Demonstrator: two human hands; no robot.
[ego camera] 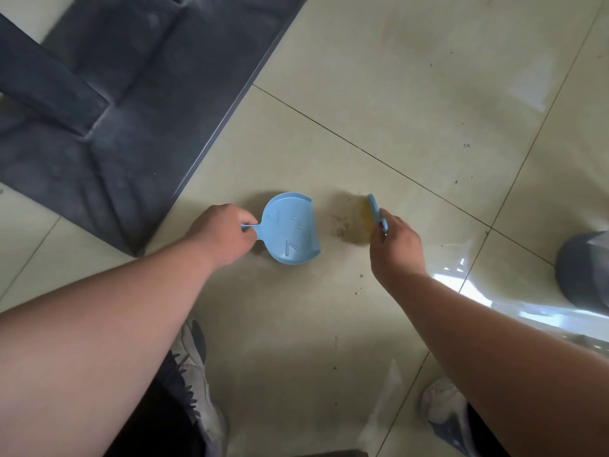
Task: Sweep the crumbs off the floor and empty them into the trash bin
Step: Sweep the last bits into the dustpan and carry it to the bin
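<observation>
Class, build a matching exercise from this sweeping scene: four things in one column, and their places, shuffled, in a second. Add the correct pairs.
Things:
1. dustpan
2. brush
3. crumbs
4. trash bin

Places:
A. at the right edge of the view
B. on the floor between dustpan and brush
C. held by the left hand
D. held by the right hand

Pairs: 1-C, 2-D, 3-B, 4-A
</observation>
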